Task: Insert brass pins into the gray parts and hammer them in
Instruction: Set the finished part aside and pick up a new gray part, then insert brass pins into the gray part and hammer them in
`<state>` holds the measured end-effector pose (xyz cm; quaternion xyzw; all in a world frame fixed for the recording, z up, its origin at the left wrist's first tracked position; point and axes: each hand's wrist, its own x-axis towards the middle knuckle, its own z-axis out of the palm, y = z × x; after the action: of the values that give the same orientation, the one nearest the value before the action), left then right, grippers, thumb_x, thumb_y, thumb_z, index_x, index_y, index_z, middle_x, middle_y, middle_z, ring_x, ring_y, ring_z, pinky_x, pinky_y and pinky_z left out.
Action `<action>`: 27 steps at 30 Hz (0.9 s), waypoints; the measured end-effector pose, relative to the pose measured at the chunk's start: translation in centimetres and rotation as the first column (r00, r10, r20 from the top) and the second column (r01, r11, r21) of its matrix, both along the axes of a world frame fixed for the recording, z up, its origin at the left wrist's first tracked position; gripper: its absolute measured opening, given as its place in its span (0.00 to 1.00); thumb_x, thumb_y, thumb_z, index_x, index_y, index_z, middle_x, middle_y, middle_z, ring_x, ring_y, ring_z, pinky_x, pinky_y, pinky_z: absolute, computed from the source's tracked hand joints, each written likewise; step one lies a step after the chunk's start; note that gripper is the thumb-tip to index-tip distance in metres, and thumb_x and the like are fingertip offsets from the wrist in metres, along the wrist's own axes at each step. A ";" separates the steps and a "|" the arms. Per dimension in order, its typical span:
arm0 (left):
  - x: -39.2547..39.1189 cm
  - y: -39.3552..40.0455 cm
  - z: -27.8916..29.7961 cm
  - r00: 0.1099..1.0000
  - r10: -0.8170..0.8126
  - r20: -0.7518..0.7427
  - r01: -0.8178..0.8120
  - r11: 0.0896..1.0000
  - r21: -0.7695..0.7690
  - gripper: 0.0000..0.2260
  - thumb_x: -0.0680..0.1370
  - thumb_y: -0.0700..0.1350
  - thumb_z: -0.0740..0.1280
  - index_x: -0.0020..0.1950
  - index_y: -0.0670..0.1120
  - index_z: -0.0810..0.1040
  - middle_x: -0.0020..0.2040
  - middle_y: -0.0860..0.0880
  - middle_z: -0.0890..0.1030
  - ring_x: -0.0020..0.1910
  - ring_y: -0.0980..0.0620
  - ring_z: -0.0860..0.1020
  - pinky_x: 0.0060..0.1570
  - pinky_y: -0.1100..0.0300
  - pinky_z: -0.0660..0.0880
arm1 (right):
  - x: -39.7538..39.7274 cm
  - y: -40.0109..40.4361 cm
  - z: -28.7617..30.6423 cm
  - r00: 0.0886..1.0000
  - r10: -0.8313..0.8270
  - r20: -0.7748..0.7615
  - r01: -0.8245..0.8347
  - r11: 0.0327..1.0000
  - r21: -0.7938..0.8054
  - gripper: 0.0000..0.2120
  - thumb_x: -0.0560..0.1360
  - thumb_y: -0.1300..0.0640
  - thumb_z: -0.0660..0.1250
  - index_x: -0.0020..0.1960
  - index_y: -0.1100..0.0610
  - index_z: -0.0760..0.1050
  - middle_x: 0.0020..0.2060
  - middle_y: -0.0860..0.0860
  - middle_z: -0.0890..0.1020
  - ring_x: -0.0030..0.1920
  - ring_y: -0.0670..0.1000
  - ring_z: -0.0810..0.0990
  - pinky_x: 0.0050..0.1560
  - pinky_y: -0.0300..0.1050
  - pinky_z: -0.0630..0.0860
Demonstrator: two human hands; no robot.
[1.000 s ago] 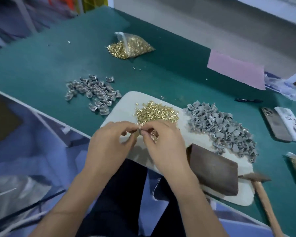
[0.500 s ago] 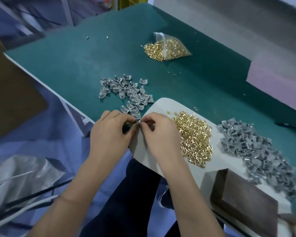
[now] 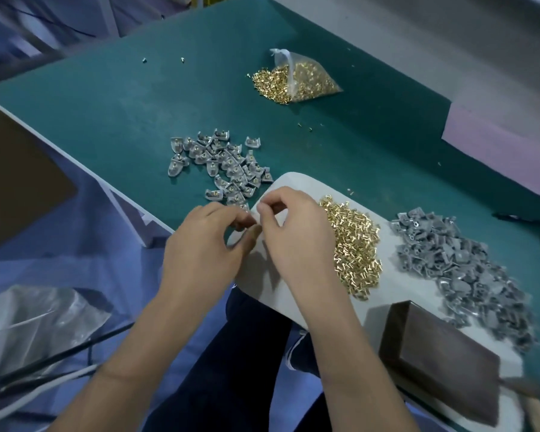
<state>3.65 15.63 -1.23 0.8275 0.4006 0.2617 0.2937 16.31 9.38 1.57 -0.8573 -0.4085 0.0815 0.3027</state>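
Head view: clear bag (image 3: 312, 81) spills brass pins (image 3: 270, 85) onto table (image 3: 138, 104).

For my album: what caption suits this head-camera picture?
Both hands, left and right, pinch something small beside brass pins and gray parts.

It was a small assembly workshop, a hand-work bench. A green table (image 3: 138, 113) carried bulk stock: a white board (image 3: 296, 294) at its near edge bore a heap of brass pins (image 3: 353, 244) and, right of it, a heap of gray parts (image 3: 468, 269). Beyond the board lay fitted parts (image 3: 222, 163) and a bag (image 3: 306, 79) of pins. A dark block (image 3: 443, 360) sat on the board's near end.
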 end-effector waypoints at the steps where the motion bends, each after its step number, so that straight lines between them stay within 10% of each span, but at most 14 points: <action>1: 0.3 -0.8 0.3 0.997 -0.074 0.008 0.075 0.997 -0.021 0.04 0.75 0.55 0.69 0.46 0.57 0.79 0.42 0.60 0.77 0.41 0.60 0.71 0.35 0.59 0.67 | 0.4 -1.0 0.3 1.000 -0.028 0.007 0.028 1.000 0.006 0.03 0.79 0.51 0.67 0.49 0.46 0.80 0.46 0.42 0.82 0.48 0.46 0.79 0.46 0.47 0.77; 11: 3.9 -7.1 0.3 0.915 -0.388 -0.112 0.387 0.921 -0.030 0.09 0.74 0.56 0.71 0.53 0.61 0.79 0.45 0.62 0.78 0.47 0.60 0.74 0.41 0.58 0.73 | 4.4 -15.3 2.9 0.948 -0.318 0.026 0.318 0.948 -0.028 0.03 0.79 0.49 0.70 0.46 0.44 0.80 0.41 0.37 0.82 0.38 0.40 0.77 0.39 0.44 0.73; 27: 6.6 -9.0 -0.2 0.906 -0.212 -0.367 0.272 0.955 0.117 0.07 0.82 0.53 0.61 0.55 0.54 0.77 0.54 0.53 0.74 0.53 0.50 0.76 0.40 0.54 0.71 | 3.8 -19.8 0.7 0.897 -0.350 -0.269 0.428 0.840 0.334 0.05 0.78 0.58 0.72 0.46 0.48 0.82 0.41 0.39 0.84 0.44 0.41 0.81 0.45 0.33 0.74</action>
<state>10.27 6.61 -1.38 0.9256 0.3173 0.1038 0.1782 20.14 -10.43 2.22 -0.8337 -0.2010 0.0207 0.5139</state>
